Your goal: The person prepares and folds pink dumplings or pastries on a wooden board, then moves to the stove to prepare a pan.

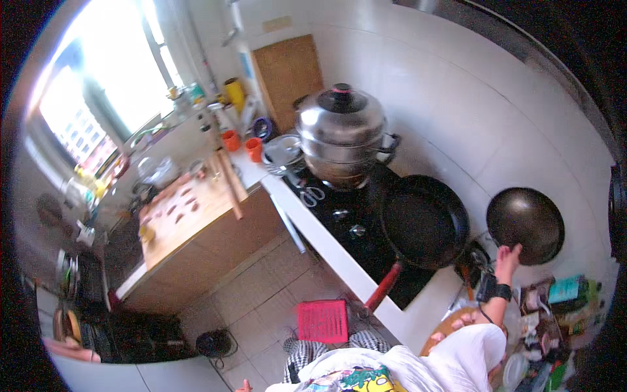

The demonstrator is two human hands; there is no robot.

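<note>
My right hand (pixel 508 258), with a black band on its wrist, has its fingers on the lower rim of a dark round wok (pixel 525 225) in front of the white wall. Whether the wok hangs or leans there cannot be made out. A black frying pan (pixel 423 223) with a red handle (pixel 384 286) sits on the black glass hob (pixel 343 215), to the left of this hand. Behind it stands a lidded stainless steel steamer pot (pixel 341 134). Of my left hand (pixel 243 386), only a fingertip shows at the bottom edge; it touches nothing visible.
Scissors (pixel 312 196) lie by the steamer pot. A wooden board (pixel 201 215) on the left counter carries several small dough-like pieces and a rolling pin (pixel 229 188). A red plastic stool (pixel 322 321) is on the floor before me. Jars and packets (pixel 543 313) crowd the right counter.
</note>
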